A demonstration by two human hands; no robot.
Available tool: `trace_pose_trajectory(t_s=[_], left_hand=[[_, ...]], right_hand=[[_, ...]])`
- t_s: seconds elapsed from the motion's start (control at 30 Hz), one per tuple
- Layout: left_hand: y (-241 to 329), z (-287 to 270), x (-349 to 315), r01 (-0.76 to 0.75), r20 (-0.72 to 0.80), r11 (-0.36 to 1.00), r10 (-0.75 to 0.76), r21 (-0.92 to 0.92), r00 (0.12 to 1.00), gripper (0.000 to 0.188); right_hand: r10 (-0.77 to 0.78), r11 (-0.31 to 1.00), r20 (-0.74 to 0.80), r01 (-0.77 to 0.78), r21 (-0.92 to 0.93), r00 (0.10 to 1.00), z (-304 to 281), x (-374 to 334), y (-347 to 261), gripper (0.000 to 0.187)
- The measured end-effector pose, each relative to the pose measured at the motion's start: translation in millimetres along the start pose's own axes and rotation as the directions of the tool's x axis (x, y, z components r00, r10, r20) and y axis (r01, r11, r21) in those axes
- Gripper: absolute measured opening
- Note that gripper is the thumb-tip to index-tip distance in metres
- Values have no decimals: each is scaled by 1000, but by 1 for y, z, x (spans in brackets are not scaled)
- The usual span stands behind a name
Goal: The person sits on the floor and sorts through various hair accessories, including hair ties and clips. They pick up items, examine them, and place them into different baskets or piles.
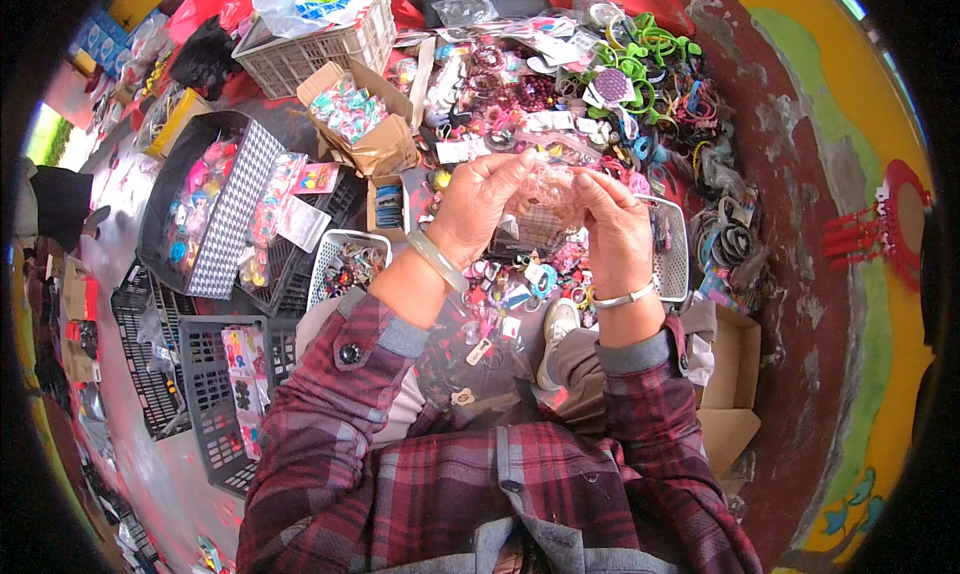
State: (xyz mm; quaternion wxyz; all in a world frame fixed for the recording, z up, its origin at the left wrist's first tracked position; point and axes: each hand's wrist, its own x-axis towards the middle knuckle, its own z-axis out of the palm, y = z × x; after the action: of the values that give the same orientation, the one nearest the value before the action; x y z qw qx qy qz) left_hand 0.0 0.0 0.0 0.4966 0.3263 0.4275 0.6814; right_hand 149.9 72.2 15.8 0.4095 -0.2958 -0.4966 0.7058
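Note:
In front of my chest my left hand (466, 212) and my right hand (618, 242) hold up a thin clear plastic bag (547, 196), one on each side. The fingers of each hand are closed, thumbs pinching its upper edge. Something pinkish shows in or through the plastic; I cannot make out what. Beneath the bag lies a heap of small colourful hair accessories (520, 284), partly hidden by my hands. A white basket of small trinkets (325, 270) stands left of my left wrist, and another white basket (672, 264) stands beside my right hand.
Ahead spreads a big pile of hair ties and trinkets, with green headbands (650, 59) at its far right. An open cardboard box (402, 124) of packets, a large crate (325, 49) and black baskets (222, 374) stand to the left. An empty cardboard box (730, 374) sits right of my leg.

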Motion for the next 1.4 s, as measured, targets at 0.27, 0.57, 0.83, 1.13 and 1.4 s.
trace_pose_trajectory(t_s=[0.27, 0.57, 0.83, 1.13, 1.4], left_hand=[[9, -10, 11, 11, -57, 996, -16, -85, 998, 51], [16, 2, -2, 13, 176, 985, 17, -169, 984, 76], [5, 2, 1, 78, 134, 963, -44, -259, 990, 28], [5, 2, 0, 188, 160, 873, -128, -450, 979, 31], [-18, -17, 5, 190, 58, 951, -181, -244, 982, 34]], right_hand=[[-24, 981, 93, 5, 194, 995, -18, 8, -28, 16], [89, 996, 43, -90, 14, 995, -10, 3, -5, 16], [19, 999, 5, -20, 50, 1000, 7, -7, 2, 16], [107, 965, -28, -97, 244, 994, -1, -4, 8, 16], [-739, 381, 107, 544, -748, 665, 12, -1, -10, 20]])
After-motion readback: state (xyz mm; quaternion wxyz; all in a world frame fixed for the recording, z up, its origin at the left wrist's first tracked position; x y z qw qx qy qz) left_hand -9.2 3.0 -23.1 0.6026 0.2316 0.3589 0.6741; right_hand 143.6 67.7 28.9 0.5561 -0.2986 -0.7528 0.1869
